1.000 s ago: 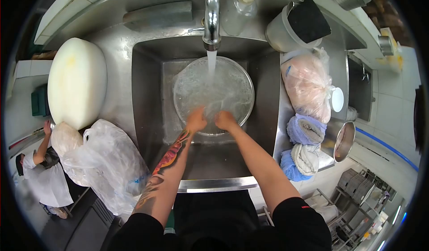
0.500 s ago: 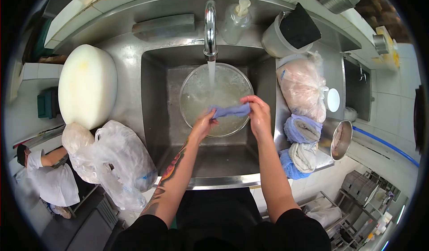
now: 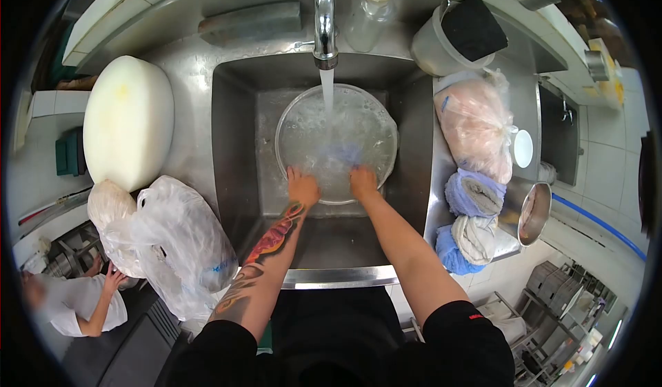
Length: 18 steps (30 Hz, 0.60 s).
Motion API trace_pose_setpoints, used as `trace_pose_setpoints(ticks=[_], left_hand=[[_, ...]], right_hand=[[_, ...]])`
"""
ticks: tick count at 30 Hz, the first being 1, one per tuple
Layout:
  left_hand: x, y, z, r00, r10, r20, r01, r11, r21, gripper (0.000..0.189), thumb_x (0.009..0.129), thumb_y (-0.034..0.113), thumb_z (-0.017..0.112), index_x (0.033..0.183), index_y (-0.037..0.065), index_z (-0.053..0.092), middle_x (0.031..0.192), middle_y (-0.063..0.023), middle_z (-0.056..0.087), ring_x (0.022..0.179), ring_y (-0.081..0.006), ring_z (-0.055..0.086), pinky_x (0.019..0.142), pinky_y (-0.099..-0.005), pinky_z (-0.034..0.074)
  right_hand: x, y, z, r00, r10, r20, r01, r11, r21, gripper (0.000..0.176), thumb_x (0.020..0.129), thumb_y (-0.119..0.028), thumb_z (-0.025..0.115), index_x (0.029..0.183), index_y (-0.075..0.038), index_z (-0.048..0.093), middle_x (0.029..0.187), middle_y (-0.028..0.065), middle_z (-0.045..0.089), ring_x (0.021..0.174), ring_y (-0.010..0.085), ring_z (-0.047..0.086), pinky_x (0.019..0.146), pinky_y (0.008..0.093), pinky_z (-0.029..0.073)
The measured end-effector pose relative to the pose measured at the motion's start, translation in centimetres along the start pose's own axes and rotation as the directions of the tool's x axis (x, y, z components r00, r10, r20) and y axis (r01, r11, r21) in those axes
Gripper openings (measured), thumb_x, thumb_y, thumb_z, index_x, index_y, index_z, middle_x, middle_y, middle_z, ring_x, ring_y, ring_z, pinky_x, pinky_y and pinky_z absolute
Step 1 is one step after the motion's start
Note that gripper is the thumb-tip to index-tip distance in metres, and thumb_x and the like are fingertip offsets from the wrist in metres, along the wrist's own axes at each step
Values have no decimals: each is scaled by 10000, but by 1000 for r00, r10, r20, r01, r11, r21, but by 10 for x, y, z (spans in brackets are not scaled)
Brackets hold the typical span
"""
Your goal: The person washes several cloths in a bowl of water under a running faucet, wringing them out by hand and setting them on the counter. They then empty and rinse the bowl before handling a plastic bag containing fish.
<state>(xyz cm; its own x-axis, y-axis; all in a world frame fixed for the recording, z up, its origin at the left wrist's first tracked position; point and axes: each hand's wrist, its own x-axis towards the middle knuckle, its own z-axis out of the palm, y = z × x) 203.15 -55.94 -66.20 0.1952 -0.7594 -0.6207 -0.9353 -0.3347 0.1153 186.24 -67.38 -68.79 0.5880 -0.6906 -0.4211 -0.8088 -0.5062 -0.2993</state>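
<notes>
Two hands: left hand and right hand dip in the water bowl
Blue cloth: under water, just past the fingertips
Fingers: blurred by water, cannot tell the grip

faucet over bowl | sink left of bowl free | right: bag, towels
</notes>
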Motion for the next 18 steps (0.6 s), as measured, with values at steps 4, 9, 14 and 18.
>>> trace_pose_setpoints(ticks=[4,9,14,18], left_hand=[[-19,24,-8,968,50,-247,-147,908,-393,707,805,223,774,1443,83,502,1483,-165,510,1479,-434,303,1179,-649,233],[-40,56,-68,812,87,-577,-486,649,-586,622,796,125,771,1380,70,563,1250,-176,654,1306,-401,524,1114,-572,371],[-49,58,-117,854,-112,-508,-371,552,-746,478,803,10,702,1275,38,628,1115,-192,663,967,-307,679,816,-381,533],[-76,74,-145,814,-5,-581,-489,533,-691,402,837,24,700,1233,24,632,1095,-154,671,994,-266,670,850,-378,531]], right_hand=[[-20,-38,-81,964,-108,244,-51,824,564,191,889,37,587,996,-17,736,996,163,671,899,320,666,821,409,541],[-82,-50,-222,974,-181,-140,219,564,796,213,911,53,579,987,-40,756,972,146,678,893,292,661,805,364,528],[-87,10,-185,930,79,-359,177,761,625,320,860,68,626,1136,-65,719,1048,125,636,951,282,647,872,361,526],[-77,-27,-116,967,-46,-249,219,650,728,622,808,43,670,1399,-58,508,1324,197,539,1194,312,592,1015,408,485]])
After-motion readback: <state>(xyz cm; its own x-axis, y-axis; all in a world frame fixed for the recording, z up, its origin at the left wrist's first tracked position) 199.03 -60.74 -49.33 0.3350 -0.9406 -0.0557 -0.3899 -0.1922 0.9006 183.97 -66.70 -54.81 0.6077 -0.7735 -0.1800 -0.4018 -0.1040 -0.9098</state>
